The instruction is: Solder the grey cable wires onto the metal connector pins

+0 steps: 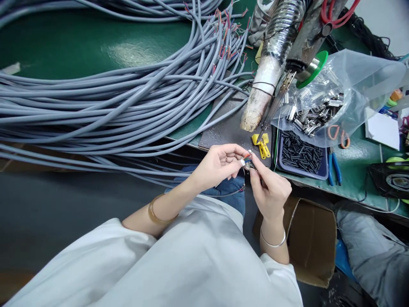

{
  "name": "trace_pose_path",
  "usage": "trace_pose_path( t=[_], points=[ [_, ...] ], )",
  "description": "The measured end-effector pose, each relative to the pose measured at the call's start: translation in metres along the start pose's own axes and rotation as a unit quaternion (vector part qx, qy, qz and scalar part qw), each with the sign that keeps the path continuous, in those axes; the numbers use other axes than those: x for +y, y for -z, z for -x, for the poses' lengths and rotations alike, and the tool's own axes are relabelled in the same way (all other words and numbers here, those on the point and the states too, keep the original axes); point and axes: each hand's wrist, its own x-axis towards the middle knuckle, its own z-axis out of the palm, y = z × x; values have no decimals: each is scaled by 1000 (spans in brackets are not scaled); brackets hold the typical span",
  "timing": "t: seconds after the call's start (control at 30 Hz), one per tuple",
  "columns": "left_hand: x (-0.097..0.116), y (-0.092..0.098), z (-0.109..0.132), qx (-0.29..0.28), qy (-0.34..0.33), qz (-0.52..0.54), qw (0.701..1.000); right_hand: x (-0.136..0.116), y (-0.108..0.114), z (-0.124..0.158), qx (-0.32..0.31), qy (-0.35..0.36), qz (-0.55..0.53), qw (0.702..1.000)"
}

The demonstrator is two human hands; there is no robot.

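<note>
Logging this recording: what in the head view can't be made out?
Head view:
Thin multicoloured wires and small silvery part: too small and partly covered by the left hand and right hand; how they join is unclear.
Grey round cables: cut off by the left edge; their continuation is unseen.
Short black tubes in the blue-rimmed plastic tray: too small and jumbled to count.
Black plastic object: cut off by the right edge.

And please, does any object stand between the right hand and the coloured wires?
Nothing visible stands in the way. The right hand pinches a small part right beside the coloured wires, and the left hand holds them from the other side. Finer detail is too small to tell.
</note>
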Motion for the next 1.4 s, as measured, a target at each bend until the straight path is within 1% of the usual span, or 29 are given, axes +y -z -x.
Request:
trace_pose_path(
  t=[0.13, 0.27, 0.33, 0.47, 0.6, 0.67, 0.73, 0.8, 0.87, 0.93, 0.97, 1.03, 1.1, 1.17, 1.23, 1.3, 1.4],
  points=[
    [0, 0, -2, -12, -3, 0, 1000, 2, 1, 2, -14, 36, 17, 999],
    [-1, 4, -3, -36, -20, 12, 999, 5, 0, 6, -27, 109, 39, 993],
    [-3, 7, -3, -39, -34, 11, 999, 5, 0, 7, -27, 136, 49, 989],
    [-5, 9, -1, -33, -59, 2, 998, 5, 2, 7, -22, 155, 60, 986],
    [-3, 7, 2, -37, -63, 7, 997, 2, 4, 9, 8, 149, 49, 988],
    [-4, 9, 3, -48, -67, 22, 996, 0, 4, 11, 41, 148, 21, 988],
    [-7, 14, 3, -73, -66, 43, 994, -3, 3, 14, 80, 136, -19, 987],
    [-13, 22, 2, -109, -65, 67, 990, -6, 5, 16, 116, 101, -61, 986],
    [-21, 30, 0, -143, -72, 94, 983, -9, 7, 16, 151, 39, -96, 983],
    [-26, 37, -2, -163, -84, 119, 976, -13, 11, 15, 185, -13, -126, 975],
    [-28, 39, -2, -167, -87, 127, 974, -14, 12, 15, 196, -27, -137, 971],
    [-31, 42, -3, -167, -83, 135, 973, -17, 14, 13, 199, -17, -148, 969],
    [-31, 42, -3, -162, -81, 143, 973, -20, 13, 11, 180, 13, -148, 972],
    [-31, 41, -3, -157, -83, 152, 972, -23, 9, 8, 164, 42, -140, 976],
    [-30, 40, -3, -153, -84, 154, 973, -24, 4, 6, 163, 55, -129, 977],
    [-30, 39, -3, -151, -85, 145, 974, -26, 1, 4, 172, 39, -119, 977],
    [-29, 34, -2, -133, -89, 122, 980, -28, 0, 1, 168, -25, -121, 978]
  ],
)
